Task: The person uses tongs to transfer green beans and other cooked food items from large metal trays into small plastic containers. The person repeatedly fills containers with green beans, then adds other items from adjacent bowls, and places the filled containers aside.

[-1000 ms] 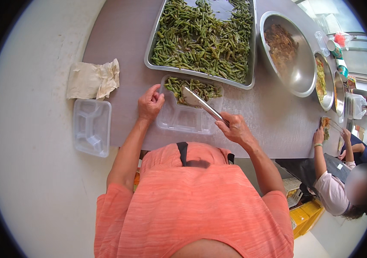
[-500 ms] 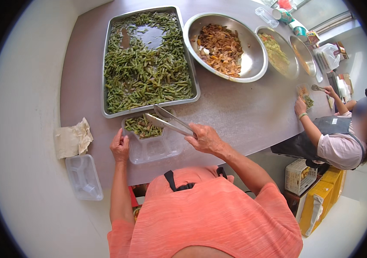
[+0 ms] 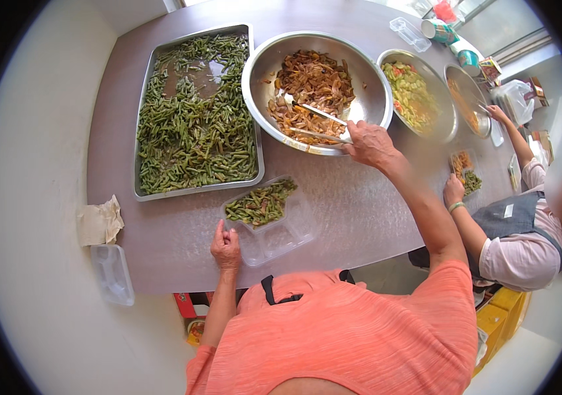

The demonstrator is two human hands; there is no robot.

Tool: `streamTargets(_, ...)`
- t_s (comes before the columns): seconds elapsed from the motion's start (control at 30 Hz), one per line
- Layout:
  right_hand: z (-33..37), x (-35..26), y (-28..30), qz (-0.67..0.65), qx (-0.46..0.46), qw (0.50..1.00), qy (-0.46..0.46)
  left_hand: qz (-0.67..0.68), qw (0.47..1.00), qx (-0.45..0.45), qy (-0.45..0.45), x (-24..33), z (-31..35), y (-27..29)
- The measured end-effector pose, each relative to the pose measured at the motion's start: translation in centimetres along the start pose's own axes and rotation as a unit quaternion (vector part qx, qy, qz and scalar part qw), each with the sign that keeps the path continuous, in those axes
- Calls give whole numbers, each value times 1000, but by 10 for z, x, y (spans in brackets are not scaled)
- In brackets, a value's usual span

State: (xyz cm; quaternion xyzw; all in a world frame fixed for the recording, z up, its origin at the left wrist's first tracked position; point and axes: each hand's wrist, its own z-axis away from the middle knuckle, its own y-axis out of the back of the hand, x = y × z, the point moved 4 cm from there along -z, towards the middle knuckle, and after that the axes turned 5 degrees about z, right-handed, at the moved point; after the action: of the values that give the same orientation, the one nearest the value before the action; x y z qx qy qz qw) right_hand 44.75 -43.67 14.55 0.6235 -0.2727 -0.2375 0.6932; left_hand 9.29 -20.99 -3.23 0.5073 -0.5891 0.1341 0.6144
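Observation:
My right hand (image 3: 371, 143) grips metal tongs (image 3: 323, 113), whose tips reach into brown sliced food (image 3: 317, 82) in a large steel bowl (image 3: 378, 99). The tong arms are spread apart. Below the bowl, my left hand (image 3: 226, 249) holds the left edge of a clear compartment container (image 3: 267, 245), index finger stretched along its side. Cut green beans (image 3: 262, 203) fill the container's far compartment; its other visible compartments hold no food. At the far left stands a deep steel tray (image 3: 198, 191) of cut green beans, with a bare patch near its far end.
A crumpled beige cloth or paper (image 3: 101, 221) and another clear container (image 3: 111, 273) lie by the left wall. Rightward stand a bowl of yellow-green vegetables (image 3: 412, 95) and another steel bowl (image 3: 465, 99). A co-worker (image 3: 518, 237) at the right reaches into that bowl, beside a part-filled container (image 3: 463, 172).
My right hand has carried the tongs from the container's green beans up and right into the brown food bowl. My left hand and the container appear further right in view.

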Motion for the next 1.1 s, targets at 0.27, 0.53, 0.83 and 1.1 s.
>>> streamTargets(0.27,-62,17,-45,4,25,999,-30,-41,999,21,-2,14,5,-10)
streamTargets(0.53,-74,30,-71,-34,33,999,-25,-9,997,39,67,30,18,-36)
streamTargets(0.83,-74,52,-63,-292,-39,950,-104,116,972,-14,205,52,28,-53)
streamTargets(1.1,-36,55,-48,-532,-114,831,-120,128,968,-17,216,61,28,-62)
